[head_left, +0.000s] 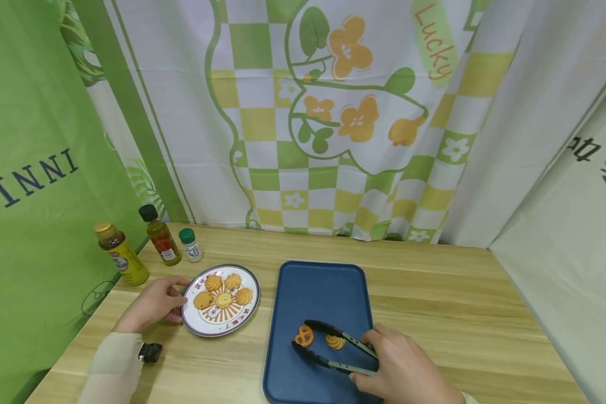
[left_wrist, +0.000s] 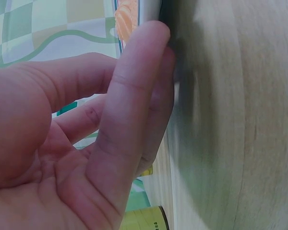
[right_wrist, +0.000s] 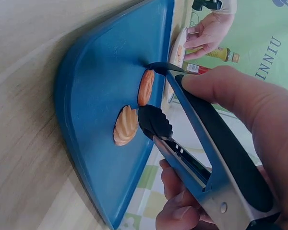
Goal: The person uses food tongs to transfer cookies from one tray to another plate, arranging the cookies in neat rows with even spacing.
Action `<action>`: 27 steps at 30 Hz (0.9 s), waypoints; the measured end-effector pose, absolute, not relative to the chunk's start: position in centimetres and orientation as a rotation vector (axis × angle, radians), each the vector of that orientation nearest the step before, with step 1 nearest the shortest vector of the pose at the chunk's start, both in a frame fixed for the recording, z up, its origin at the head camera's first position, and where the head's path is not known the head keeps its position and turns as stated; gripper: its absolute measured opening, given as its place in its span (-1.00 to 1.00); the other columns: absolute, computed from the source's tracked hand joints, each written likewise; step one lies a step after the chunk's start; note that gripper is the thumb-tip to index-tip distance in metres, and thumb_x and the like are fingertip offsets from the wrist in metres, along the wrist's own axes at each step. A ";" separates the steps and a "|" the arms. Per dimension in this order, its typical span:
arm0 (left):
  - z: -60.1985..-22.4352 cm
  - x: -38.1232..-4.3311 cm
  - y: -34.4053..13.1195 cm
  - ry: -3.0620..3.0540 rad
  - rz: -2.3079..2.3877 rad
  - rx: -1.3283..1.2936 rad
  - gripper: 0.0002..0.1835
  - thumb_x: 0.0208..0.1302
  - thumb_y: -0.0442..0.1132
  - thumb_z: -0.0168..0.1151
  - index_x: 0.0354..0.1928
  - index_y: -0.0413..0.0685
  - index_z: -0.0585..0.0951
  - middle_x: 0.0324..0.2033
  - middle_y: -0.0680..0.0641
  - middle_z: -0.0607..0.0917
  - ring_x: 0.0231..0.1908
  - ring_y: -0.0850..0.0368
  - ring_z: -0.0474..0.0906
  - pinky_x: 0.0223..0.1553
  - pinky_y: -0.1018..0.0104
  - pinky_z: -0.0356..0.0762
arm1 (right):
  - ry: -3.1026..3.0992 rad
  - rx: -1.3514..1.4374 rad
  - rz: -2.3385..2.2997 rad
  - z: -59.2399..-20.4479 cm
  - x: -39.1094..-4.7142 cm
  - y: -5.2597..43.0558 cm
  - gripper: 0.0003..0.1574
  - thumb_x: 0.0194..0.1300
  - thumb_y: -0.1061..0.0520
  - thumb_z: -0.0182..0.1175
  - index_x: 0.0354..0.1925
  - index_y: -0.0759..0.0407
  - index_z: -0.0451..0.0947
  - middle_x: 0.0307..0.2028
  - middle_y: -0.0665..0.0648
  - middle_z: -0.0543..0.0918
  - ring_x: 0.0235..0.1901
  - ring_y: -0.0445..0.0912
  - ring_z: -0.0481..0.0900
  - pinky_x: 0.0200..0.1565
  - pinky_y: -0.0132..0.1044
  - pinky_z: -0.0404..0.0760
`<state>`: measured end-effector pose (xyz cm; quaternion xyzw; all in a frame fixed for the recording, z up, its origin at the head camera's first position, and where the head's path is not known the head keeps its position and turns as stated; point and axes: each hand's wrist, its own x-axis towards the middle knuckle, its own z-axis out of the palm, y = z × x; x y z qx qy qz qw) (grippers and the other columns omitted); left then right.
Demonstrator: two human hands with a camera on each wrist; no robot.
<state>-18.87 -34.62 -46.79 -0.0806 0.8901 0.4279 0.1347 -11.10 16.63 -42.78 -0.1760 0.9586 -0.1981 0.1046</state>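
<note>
Judged from how the pieces lie, the sorting of baked snacks is part done. Five golden round biscuits (head_left: 214, 282) sit on the white, dark-rimmed, printed plate (head_left: 196, 321). Two pieces are on the dark blue rectangular tray (head_left: 323, 292): a small brown pretzel (head_left: 303, 335) and a swirled golden biscuit (head_left: 335, 343). Which way pieces travel, the pictures do not settle; the pretzel looks to be the one in hand.

Right hand (head_left: 404, 365) clasps black-and-silver metal tongs (head_left: 333, 363). Tong tips stand apart, one on each side of the pretzel, low over the tray; contact cannot be told. Swirled biscuit lies just beside, seen between the tong arms from above.

Left hand (head_left: 154, 303) has its fingers at the plate's left rim; whether thumb and fingers pinch it, cannot tell.

Surface: pale wood-grain table (head_left: 434, 280). Far left corner, a yellow-labelled bottle with gold cap (head_left: 126, 264), a black-capped glass bottle of yellowish liquid (head_left: 163, 241), a small white jar with green lid (head_left: 191, 247).

Room: green-and-yellow checked floral curtain (head_left: 262, 50) behind, green lettered cloth (head_left: 30, 112) left, whitish lettered cloth (head_left: 575, 224) right.
</note>
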 end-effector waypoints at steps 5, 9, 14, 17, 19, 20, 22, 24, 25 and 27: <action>-47.0 -18.8 -34.8 2.574 1.241 -0.235 -0.43 0.61 -0.47 0.21 0.56 -0.44 0.39 -0.04 -0.36 0.62 -0.29 0.04 0.73 -0.28 0.18 0.93 | 2.810 -0.500 -0.621 -42.8 -11.6 16.0 -0.31 0.11 -0.31 0.70 0.00 0.10 0.78 -0.14 0.04 0.76 -0.26 -0.16 0.62 -0.33 -0.17 0.63; -47.1 -18.9 -34.8 2.575 1.234 -0.243 -0.43 0.61 -0.46 0.21 0.57 -0.42 0.39 -0.03 -0.36 0.62 -0.28 0.04 0.73 -0.28 0.19 0.93 | 2.822 -0.508 -0.639 -42.9 -11.9 15.2 -0.29 0.11 -0.29 0.71 0.01 0.14 0.79 -0.16 0.05 0.76 -0.29 -0.15 0.62 -0.34 -0.17 0.64; -47.0 -19.0 -34.7 2.574 1.237 -0.243 -0.43 0.62 -0.45 0.22 0.57 -0.42 0.40 -0.02 -0.36 0.63 -0.27 0.05 0.73 -0.27 0.19 0.93 | 2.827 -0.534 -0.643 -42.7 -12.4 14.0 -0.28 0.12 -0.29 0.70 0.02 0.18 0.80 -0.19 0.04 0.73 -0.33 -0.16 0.59 -0.36 -0.20 0.65; -47.0 -18.9 -34.5 2.571 1.242 -0.243 -0.43 0.62 -0.45 0.22 0.57 -0.42 0.40 -0.03 -0.36 0.63 -0.28 0.05 0.73 -0.27 0.19 0.93 | 2.818 -0.566 -0.645 -42.4 -12.7 13.3 -0.27 0.13 -0.28 0.69 0.03 0.19 0.80 -0.19 0.05 0.72 -0.33 -0.16 0.58 -0.38 -0.21 0.64; -46.9 -18.9 -34.5 2.570 1.245 -0.245 -0.43 0.62 -0.45 0.22 0.57 -0.42 0.40 -0.03 -0.35 0.62 -0.28 0.05 0.73 -0.27 0.19 0.93 | 2.813 -0.597 -0.647 -42.2 -12.8 12.7 -0.28 0.15 -0.29 0.68 0.04 0.18 0.80 -0.19 0.05 0.72 -0.33 -0.17 0.59 -0.39 -0.22 0.64; -46.9 -18.9 -34.5 2.570 1.245 -0.245 -0.43 0.62 -0.45 0.22 0.57 -0.42 0.40 -0.03 -0.36 0.62 -0.28 0.05 0.73 -0.27 0.19 0.93 | 2.815 -0.621 -0.651 -42.1 -12.8 12.4 -0.28 0.15 -0.30 0.68 0.03 0.18 0.80 -0.18 0.04 0.72 -0.33 -0.17 0.59 -0.40 -0.23 0.64; -46.8 -18.9 -34.5 2.571 1.247 -0.245 -0.43 0.62 -0.45 0.22 0.57 -0.42 0.40 -0.02 -0.36 0.62 -0.27 0.04 0.73 -0.27 0.19 0.93 | 2.809 -0.666 -0.671 -42.0 -12.8 11.8 -0.30 0.16 -0.29 0.67 0.03 0.17 0.81 -0.19 0.03 0.72 -0.34 -0.19 0.57 -0.41 -0.26 0.62; -46.9 -19.0 -34.6 2.571 1.250 -0.243 -0.43 0.62 -0.45 0.22 0.57 -0.42 0.39 -0.02 -0.36 0.61 -0.27 0.04 0.73 -0.27 0.19 0.93 | 2.808 -0.718 -0.691 -42.1 -12.8 11.1 -0.32 0.17 -0.29 0.66 0.02 0.16 0.81 -0.20 0.02 0.73 -0.36 -0.22 0.55 -0.42 -0.29 0.60; -46.9 -19.0 -34.7 2.573 1.248 -0.243 -0.43 0.62 -0.45 0.22 0.57 -0.42 0.39 -0.02 -0.36 0.61 -0.27 0.04 0.72 -0.27 0.19 0.93 | 2.809 -0.744 -0.700 -42.1 -12.9 10.7 -0.33 0.17 -0.28 0.66 0.02 0.16 0.81 -0.21 0.01 0.72 -0.38 -0.24 0.52 -0.42 -0.32 0.58; -47.0 -19.0 -34.8 2.576 1.242 -0.244 -0.42 0.62 -0.44 0.22 0.58 -0.42 0.39 -0.02 -0.36 0.61 -0.27 0.04 0.72 -0.28 0.19 0.92 | 2.806 -0.788 -0.717 -42.2 -12.9 10.0 -0.33 0.17 -0.28 0.66 0.02 0.16 0.81 -0.21 0.00 0.72 -0.39 -0.27 0.49 -0.43 -0.34 0.54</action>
